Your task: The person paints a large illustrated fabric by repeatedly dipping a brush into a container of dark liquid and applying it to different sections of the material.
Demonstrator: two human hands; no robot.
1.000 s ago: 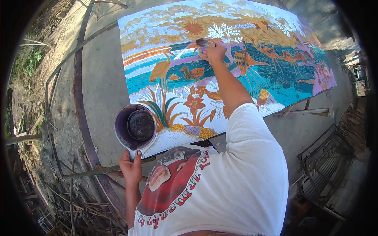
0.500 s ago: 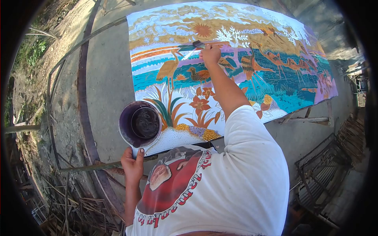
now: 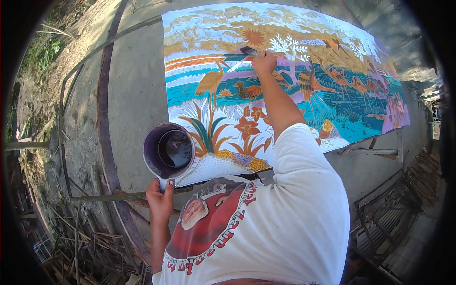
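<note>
Left hand (image 3: 160,195) grips handle of dark-lined pot (image 3: 169,151). Right hand (image 3: 264,63) closed round brush (image 3: 249,51), over painted cloth (image 3: 199,164).

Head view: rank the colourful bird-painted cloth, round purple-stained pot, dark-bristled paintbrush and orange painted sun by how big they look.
Largest: cloth
Next: pot
Smallest: paintbrush and sun, too alike to rank

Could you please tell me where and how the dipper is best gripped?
I'd take the dipper by its pale handle, from the person's side, where the left hand has it: the handle juts that way from the round wall. The open mouth faces up over dark liquid, so keep it level.
</note>
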